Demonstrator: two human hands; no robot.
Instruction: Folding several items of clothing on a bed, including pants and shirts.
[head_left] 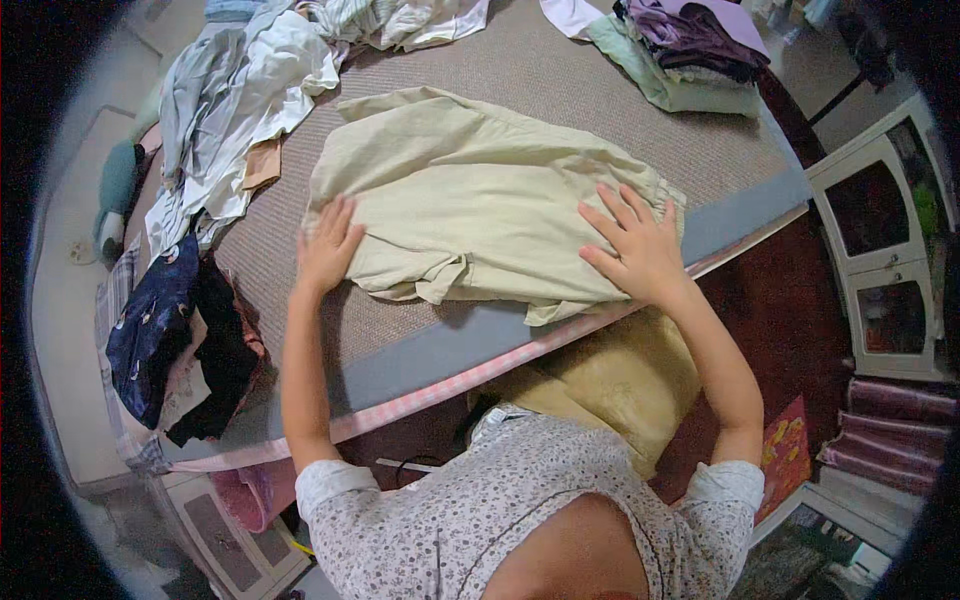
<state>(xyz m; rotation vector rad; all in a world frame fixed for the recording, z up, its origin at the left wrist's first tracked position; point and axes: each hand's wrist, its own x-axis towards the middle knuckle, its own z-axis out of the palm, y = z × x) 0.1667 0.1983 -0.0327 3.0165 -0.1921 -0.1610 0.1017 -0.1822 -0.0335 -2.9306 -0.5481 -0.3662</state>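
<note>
Pale beige pants (470,200) lie spread out, doubled over, on the bed's woven brown mat (530,65). Their gathered waistband points right, and some creases and a bunched flap show along the near edge. On the left end of the cloth, my left hand (328,248) rests flat with the fingers pointing away from me. My right hand (637,245) presses on the waistband end, its fingers spread wide. Neither hand grips the fabric.
White and grey clothes (240,110) are heaped at the far left. Dark navy clothing (155,330) lies nearer on the left. A stack of folded clothes (690,60) sits at the far right. A yellowish cushioned seat (620,380) is below the bed edge; a white cabinet (850,180) stands right.
</note>
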